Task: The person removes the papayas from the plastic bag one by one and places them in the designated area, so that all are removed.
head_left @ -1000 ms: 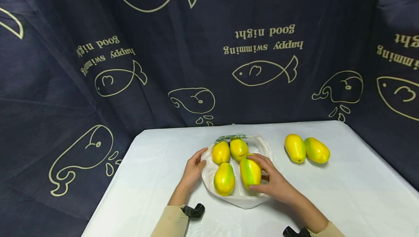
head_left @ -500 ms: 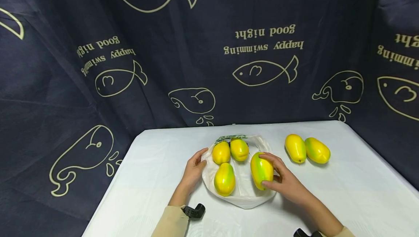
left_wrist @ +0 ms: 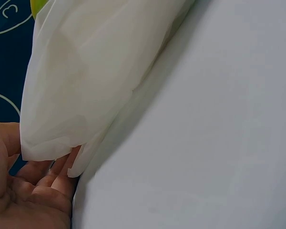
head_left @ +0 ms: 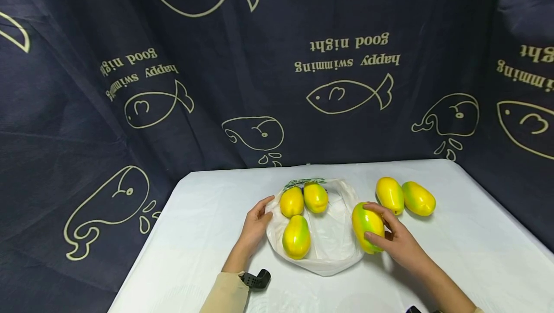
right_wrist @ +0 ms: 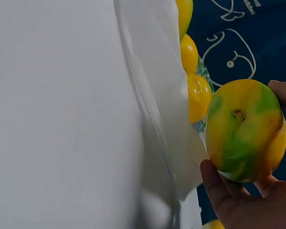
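Note:
My right hand grips a yellow-green papaya between thumb and fingers, just past the right rim of an opened white plastic bag. Seen from the right wrist, that papaya shows its stem end and is apart from the table. At the bag's left rim, my left hand holds the plastic between thumb and fingers; the left wrist view has the bag's edge hanging into that hand. Inside the bag lie three papayas: one papaya at back left, another beside it, a third in front.
Two more papayas, one upright-lying and one slanted, lie side by side on the white-covered table at the back right. A dark cloth with fish drawings hangs behind and along both sides.
My right hand has carried the papaya rightward, from over the inside of the bag to beyond its right rim. The left hand and the other papayas stay where they were.

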Available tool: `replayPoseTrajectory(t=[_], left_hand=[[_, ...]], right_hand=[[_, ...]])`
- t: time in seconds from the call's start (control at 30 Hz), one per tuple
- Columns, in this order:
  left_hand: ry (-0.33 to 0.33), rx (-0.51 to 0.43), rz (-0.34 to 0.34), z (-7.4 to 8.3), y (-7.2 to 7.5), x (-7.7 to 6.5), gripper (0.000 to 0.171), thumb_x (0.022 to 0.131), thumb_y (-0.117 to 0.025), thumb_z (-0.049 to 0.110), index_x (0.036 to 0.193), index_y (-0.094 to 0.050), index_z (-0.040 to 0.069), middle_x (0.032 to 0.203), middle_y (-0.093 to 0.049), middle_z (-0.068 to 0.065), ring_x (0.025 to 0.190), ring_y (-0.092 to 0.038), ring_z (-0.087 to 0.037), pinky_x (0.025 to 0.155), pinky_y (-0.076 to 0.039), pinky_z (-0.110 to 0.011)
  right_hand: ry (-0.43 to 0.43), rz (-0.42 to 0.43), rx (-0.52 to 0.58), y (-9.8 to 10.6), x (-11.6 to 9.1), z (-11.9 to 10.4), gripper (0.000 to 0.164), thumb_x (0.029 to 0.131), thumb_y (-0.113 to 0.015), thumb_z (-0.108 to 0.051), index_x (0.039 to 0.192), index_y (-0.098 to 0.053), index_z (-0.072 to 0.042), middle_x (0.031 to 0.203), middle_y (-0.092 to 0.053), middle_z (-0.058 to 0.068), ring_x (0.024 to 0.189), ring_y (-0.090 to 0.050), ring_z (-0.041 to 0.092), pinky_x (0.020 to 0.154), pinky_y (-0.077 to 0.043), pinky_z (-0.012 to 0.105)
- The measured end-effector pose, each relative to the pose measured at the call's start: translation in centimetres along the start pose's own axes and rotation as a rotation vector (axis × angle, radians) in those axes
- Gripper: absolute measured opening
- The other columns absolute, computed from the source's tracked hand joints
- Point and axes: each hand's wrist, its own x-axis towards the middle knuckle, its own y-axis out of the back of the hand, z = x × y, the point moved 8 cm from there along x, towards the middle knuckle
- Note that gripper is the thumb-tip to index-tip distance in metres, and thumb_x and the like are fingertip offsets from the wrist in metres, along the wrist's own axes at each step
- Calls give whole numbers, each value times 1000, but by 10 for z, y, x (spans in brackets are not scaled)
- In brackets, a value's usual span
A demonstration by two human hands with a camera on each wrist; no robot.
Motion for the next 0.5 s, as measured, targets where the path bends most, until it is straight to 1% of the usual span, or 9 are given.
replayPoseTrajectory(t=[0.23, 0.37, 0.5], left_hand=[[7, 13, 12, 0, 0, 0, 46, 101, -48, 2, 145, -52, 15, 151, -50, -14, 139, -48, -28, 116, -41, -40], [10, 19, 11, 1, 0, 0, 46, 101, -48, 2, 145, -52, 15, 153, -48, -14, 141, -45, -29, 119, -38, -45], [7, 24, 11, 0, 1, 0, 46, 101, -48, 2, 145, -52, 15, 153, -48, -14, 142, -44, -29, 120, -36, -46]], right_hand=[[-42, 39, -93, 17, -10, 9, 59, 95, -68, -16, 148, -43, -18, 148, -37, -17, 117, -44, -13, 83, -53, 15], [-38, 81, -152, 29, -16, 12, 56, 95, -68, -15, 146, -47, -16, 144, -37, -16, 118, -39, -14, 83, -48, 11], [-48, 121, -217, 39, -21, 16, 53, 96, -67, -16, 146, -49, -17, 142, -35, -18, 118, -36, -12, 81, -43, 11]])
